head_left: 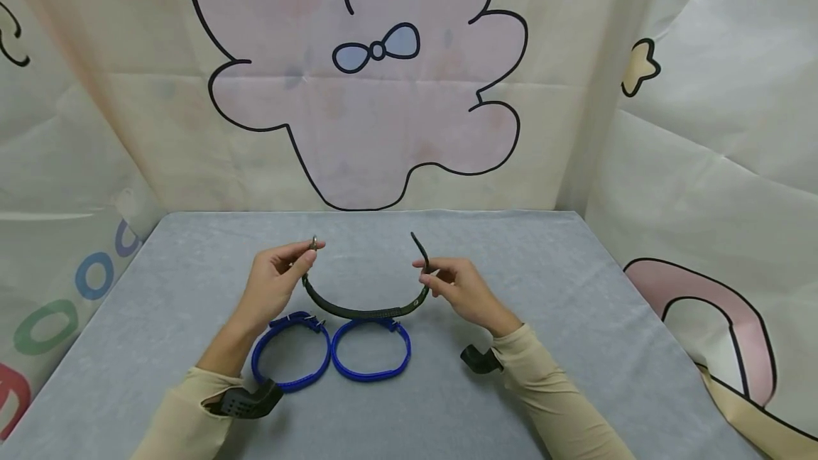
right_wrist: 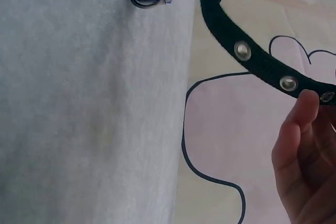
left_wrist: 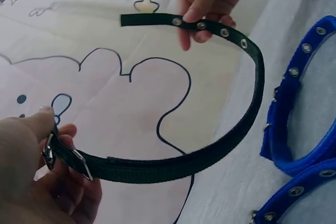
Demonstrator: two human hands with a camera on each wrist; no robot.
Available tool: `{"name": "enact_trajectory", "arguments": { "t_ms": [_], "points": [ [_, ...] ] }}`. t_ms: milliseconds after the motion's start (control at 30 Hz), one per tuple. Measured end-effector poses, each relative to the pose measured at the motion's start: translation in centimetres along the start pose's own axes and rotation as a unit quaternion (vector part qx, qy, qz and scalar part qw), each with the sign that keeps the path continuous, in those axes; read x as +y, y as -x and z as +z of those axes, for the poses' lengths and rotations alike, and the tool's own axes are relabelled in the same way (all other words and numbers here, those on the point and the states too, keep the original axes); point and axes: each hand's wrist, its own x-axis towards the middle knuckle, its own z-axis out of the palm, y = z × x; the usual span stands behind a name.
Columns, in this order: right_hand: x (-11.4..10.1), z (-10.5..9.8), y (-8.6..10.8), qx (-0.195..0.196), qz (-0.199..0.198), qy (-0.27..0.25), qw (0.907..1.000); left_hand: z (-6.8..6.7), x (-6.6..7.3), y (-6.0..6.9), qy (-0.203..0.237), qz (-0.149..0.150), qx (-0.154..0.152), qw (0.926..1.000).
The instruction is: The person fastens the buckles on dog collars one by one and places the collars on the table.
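Observation:
A dark green collar (head_left: 364,313) with metal eyelets hangs in a U between the two hands, above the table. The left hand (head_left: 273,282) pinches its buckle end; in the left wrist view the metal buckle (left_wrist: 50,150) shows at the fingers. Near the strap's free end, the right hand (head_left: 461,291) pinches the collar between thumb and fingers, beside the eyelets (right_wrist: 289,83). Two blue collars, the left one (head_left: 258,357) and the right one (head_left: 409,355), lie buckled into loops on the table, just below the green collar in the head view.
A grey cloth covers the table (head_left: 562,289). Behind it hangs a pale curtain (head_left: 543,190) printed with a cartoon bear, and printed sheets stand at both sides. Dark wrist cameras (head_left: 249,401) sit at the cuffs.

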Motion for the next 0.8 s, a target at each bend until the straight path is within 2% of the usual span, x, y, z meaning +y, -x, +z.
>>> {"name": "enact_trajectory", "arguments": {
  "t_ms": [100,267,467,667,800],
  "points": [
    [0.0,0.4,0.0,-0.003,-0.010,0.000,0.9999,0.8,0.1,0.2,-0.054,0.006,-0.036,0.9979],
    [0.2,0.7,-0.1,-0.015,-0.014,-0.001,0.9998,1.7,0.4,0.4,-0.110,-0.003,-0.066,0.9917],
    [0.0,0.9,-0.1,-0.019,-0.027,-0.005,0.9994,1.7,0.6,0.5,-0.107,-0.014,-0.085,0.9905],
    [-0.1,1.0,0.2,-0.021,-0.028,-0.005,0.9994,2.0,0.6,0.4,-0.101,-0.009,-0.118,0.9878],
    [-0.3,1.2,0.2,-0.020,-0.035,-0.001,0.9992,2.3,0.8,0.4,-0.104,-0.010,-0.124,0.9867]
  ]
}}
